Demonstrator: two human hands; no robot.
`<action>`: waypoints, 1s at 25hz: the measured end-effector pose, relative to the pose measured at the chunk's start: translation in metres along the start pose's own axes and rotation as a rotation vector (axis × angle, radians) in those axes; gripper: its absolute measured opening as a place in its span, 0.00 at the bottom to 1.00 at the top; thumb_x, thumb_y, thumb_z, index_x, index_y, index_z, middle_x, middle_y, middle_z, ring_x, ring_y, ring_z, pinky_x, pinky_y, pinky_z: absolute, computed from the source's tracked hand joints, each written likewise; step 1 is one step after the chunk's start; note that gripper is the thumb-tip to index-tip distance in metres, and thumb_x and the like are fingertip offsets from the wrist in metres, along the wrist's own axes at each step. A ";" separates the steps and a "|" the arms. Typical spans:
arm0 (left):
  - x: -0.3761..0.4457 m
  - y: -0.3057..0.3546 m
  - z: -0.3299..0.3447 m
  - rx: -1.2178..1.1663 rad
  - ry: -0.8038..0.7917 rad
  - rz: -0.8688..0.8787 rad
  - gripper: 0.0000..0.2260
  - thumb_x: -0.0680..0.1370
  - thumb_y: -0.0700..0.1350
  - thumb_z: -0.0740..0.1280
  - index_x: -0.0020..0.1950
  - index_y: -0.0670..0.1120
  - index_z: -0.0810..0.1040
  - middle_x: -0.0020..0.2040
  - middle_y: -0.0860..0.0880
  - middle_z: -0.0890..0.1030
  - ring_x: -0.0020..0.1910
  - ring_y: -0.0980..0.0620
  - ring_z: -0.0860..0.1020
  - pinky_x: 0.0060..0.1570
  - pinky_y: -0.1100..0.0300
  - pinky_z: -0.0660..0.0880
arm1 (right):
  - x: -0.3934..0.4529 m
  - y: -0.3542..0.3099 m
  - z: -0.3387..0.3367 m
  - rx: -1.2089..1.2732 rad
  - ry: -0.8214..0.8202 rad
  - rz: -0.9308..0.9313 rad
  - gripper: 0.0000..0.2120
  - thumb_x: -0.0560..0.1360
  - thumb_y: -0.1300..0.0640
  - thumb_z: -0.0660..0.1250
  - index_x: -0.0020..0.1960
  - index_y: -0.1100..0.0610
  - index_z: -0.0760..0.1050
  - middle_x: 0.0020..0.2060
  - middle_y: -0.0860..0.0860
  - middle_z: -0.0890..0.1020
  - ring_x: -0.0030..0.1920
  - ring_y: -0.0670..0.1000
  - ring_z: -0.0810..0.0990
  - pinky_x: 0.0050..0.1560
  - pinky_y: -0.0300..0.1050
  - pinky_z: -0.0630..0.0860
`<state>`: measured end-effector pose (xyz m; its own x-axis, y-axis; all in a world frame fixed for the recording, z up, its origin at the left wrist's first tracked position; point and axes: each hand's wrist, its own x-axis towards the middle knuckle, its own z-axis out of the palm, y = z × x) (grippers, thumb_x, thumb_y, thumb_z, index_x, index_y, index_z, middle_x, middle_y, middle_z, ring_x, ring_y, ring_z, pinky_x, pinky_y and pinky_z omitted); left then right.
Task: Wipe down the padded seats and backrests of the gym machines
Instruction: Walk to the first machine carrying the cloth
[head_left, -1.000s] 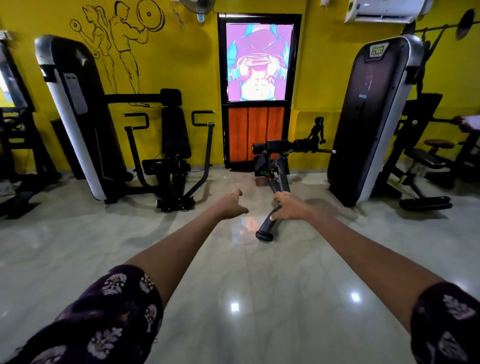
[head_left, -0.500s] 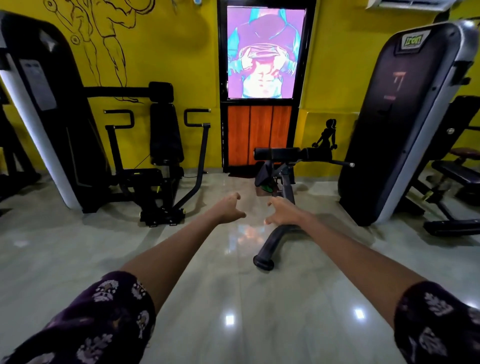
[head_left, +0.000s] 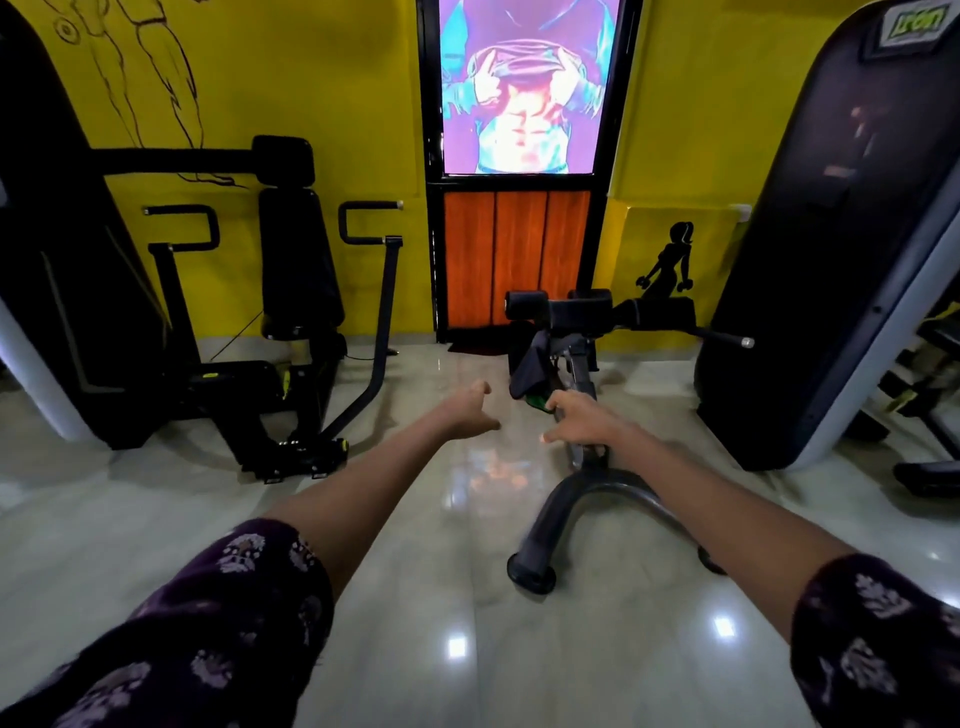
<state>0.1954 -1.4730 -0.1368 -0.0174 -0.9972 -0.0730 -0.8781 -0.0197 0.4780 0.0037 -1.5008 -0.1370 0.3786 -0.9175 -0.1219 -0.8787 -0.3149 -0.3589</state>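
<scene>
Bare polished floor lies open between the seated press machine on the left and the low bench frame in the middle. The frame's curved foot and padded rollers block the path straight ahead to the door. A tall black weight-stack cover closes off the right side.

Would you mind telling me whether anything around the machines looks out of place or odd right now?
One thing: a dark cloth hangs off the frame of the low machine in front of the door, with something green beneath it. Neither hand holds anything. Otherwise the machines stand upright, and no spill is visible on the glossy floor.
</scene>
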 end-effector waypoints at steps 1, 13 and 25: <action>0.027 -0.004 -0.003 -0.002 -0.020 -0.001 0.29 0.75 0.46 0.70 0.72 0.41 0.63 0.69 0.41 0.69 0.67 0.44 0.70 0.61 0.55 0.69 | 0.023 0.004 -0.004 0.005 -0.008 0.011 0.30 0.71 0.52 0.73 0.67 0.62 0.67 0.61 0.57 0.72 0.59 0.55 0.72 0.54 0.45 0.71; 0.293 -0.039 0.022 0.024 -0.121 0.034 0.30 0.74 0.46 0.72 0.71 0.39 0.64 0.69 0.41 0.70 0.66 0.43 0.70 0.63 0.54 0.69 | 0.262 0.097 -0.007 0.096 -0.068 0.153 0.28 0.71 0.55 0.73 0.67 0.63 0.68 0.63 0.57 0.73 0.56 0.55 0.74 0.51 0.45 0.71; 0.516 -0.051 0.064 0.082 -0.282 0.047 0.28 0.75 0.46 0.69 0.71 0.39 0.63 0.69 0.40 0.69 0.66 0.42 0.70 0.62 0.53 0.69 | 0.474 0.187 0.002 0.234 -0.167 0.262 0.17 0.72 0.55 0.73 0.55 0.62 0.73 0.53 0.57 0.76 0.56 0.56 0.75 0.53 0.48 0.70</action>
<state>0.2009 -1.9815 -0.2544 -0.1811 -0.9371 -0.2983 -0.9089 0.0437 0.4148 0.0190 -1.9940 -0.2641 0.2088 -0.9012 -0.3798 -0.8691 0.0071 -0.4946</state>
